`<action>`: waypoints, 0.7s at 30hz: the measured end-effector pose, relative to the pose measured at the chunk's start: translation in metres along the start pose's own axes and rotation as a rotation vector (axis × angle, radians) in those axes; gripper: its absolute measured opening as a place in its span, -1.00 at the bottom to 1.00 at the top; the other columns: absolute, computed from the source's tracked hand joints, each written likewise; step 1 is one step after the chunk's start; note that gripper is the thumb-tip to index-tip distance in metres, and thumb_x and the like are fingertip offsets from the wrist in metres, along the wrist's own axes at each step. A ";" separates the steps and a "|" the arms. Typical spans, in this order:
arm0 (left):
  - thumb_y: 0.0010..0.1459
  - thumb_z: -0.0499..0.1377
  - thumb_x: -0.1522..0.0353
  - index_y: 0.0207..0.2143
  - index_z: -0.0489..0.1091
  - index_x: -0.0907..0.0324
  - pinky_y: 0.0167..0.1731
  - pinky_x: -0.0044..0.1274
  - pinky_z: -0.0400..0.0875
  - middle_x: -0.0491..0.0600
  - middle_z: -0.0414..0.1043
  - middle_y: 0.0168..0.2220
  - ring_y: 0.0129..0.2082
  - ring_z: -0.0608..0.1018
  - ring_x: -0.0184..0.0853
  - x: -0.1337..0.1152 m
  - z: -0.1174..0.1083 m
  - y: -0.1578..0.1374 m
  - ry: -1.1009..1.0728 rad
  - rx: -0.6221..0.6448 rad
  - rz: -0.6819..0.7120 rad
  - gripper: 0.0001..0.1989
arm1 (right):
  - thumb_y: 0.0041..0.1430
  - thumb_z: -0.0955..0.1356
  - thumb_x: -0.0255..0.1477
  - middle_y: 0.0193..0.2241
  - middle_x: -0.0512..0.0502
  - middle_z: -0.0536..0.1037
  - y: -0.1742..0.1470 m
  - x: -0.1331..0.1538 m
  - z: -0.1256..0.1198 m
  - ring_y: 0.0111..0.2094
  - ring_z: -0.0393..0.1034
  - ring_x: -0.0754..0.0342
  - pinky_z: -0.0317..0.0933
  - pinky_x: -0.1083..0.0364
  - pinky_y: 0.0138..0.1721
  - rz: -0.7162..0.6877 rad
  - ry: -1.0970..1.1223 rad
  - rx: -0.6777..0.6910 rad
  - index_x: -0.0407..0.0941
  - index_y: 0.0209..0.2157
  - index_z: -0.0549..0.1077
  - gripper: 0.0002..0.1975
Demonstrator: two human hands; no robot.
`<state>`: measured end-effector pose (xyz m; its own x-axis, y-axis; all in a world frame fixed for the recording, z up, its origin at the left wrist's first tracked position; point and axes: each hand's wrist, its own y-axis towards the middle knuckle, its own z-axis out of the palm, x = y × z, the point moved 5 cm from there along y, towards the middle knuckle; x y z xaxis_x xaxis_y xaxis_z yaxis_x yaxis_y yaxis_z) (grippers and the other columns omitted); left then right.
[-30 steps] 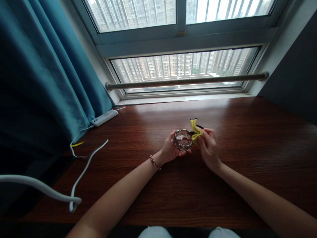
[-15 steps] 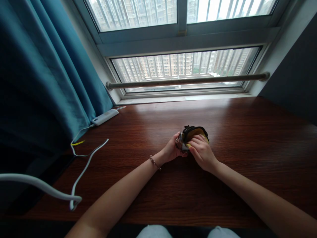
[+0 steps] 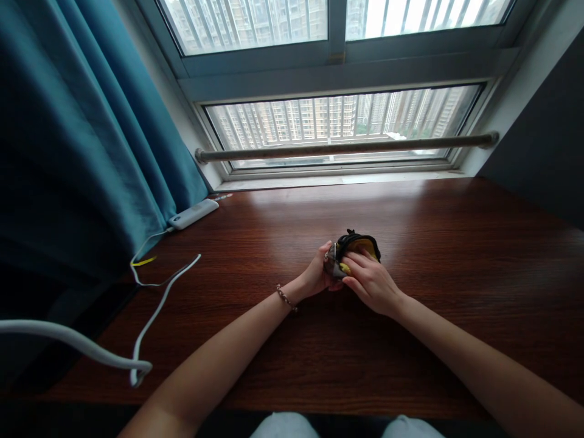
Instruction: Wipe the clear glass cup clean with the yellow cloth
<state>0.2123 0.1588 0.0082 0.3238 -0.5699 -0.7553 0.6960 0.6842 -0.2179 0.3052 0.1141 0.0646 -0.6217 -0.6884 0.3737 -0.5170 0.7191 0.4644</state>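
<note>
A small pouch (image 3: 360, 239) with a dark rim and a yellow lining is held above the desk, its mouth gaping. My left hand (image 3: 317, 272) is closed around its left side, where a brownish, partly shiny surface shows. The fingers of my right hand (image 3: 371, 285) are stretched into the mouth, with the thumb apart from them at the near edge. Between that thumb and the fingers shows a bit of yellow material (image 3: 344, 267). The tips of the right fingers and the pouch's inside are hidden.
The brown wooden desk (image 3: 433, 255) reaches to a window with a metal bar (image 3: 342, 148) across it. At the left lie a white power strip (image 3: 194, 214), a white cable (image 3: 157, 313) and a yellow tie (image 3: 145, 262), beside a blue curtain (image 3: 104, 115).
My right fingers have slid deeper into the pouch and the thumb has shifted slightly left. The pouch has turned a little, showing more yellow near the thumb. My left hand keeps its hold.
</note>
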 end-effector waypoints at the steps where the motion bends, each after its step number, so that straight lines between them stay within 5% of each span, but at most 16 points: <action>1: 0.05 -0.09 -0.01 -0.49 0.29 0.25 -0.82 -0.64 0.09 -0.09 0.26 -0.66 -0.75 0.27 -0.45 0.001 -0.001 0.000 0.003 -0.023 0.007 -0.50 | 0.22 0.13 -0.26 -0.08 -0.22 0.36 0.000 0.001 0.000 -0.03 0.19 -0.08 -0.12 -0.08 0.10 0.013 -0.057 -0.006 -0.18 -0.08 0.30 -0.64; 6: 0.07 -0.02 0.07 -0.45 0.26 0.23 -0.74 -0.64 0.19 -0.13 0.26 -0.62 -0.72 0.30 -0.48 -0.003 0.000 -0.001 0.016 -0.134 0.244 -0.62 | 0.19 0.16 -0.24 -0.27 -0.23 0.43 0.002 0.004 0.001 -0.18 0.27 -0.09 -0.03 -0.10 0.03 0.090 -0.182 -0.035 -0.18 -0.21 0.35 -0.67; 10: 0.06 0.05 0.17 -0.27 0.20 0.15 -0.73 -0.65 0.24 -0.15 0.28 -0.50 -0.66 0.34 -0.47 -0.008 0.004 -0.007 0.092 -0.183 0.393 -0.74 | 0.24 0.09 -0.28 -0.42 -0.16 0.41 0.002 0.002 -0.002 -0.32 0.26 -0.01 0.11 0.00 -0.17 0.158 -0.064 -0.024 -0.15 -0.42 0.34 -0.66; 16: 0.05 0.07 0.18 -0.12 0.07 0.08 -0.65 -0.63 0.29 -0.12 0.29 -0.38 -0.57 0.39 -0.44 -0.007 0.003 -0.009 0.220 -0.208 0.403 -0.64 | 0.24 0.03 -0.20 -0.50 -0.06 0.39 -0.003 -0.015 -0.002 -0.40 0.26 0.07 0.11 0.10 -0.32 0.265 0.484 -0.096 -0.14 -0.48 0.38 -0.53; 21: 0.08 0.10 0.28 -0.04 0.06 0.07 -0.23 -0.58 0.30 -0.07 0.27 -0.18 -0.24 0.39 -0.41 -0.014 0.006 -0.016 0.350 -0.214 0.530 -0.61 | 0.16 0.15 -0.13 -0.38 -0.03 0.44 -0.008 -0.030 0.017 -0.31 0.32 0.08 0.16 0.13 -0.25 0.458 1.101 -0.222 -0.11 -0.34 0.41 -0.62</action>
<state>0.2011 0.1530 0.0257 0.3351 0.0250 -0.9418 0.3453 0.9269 0.1474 0.3181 0.1304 0.0362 0.1680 -0.1654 0.9718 -0.2009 0.9594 0.1980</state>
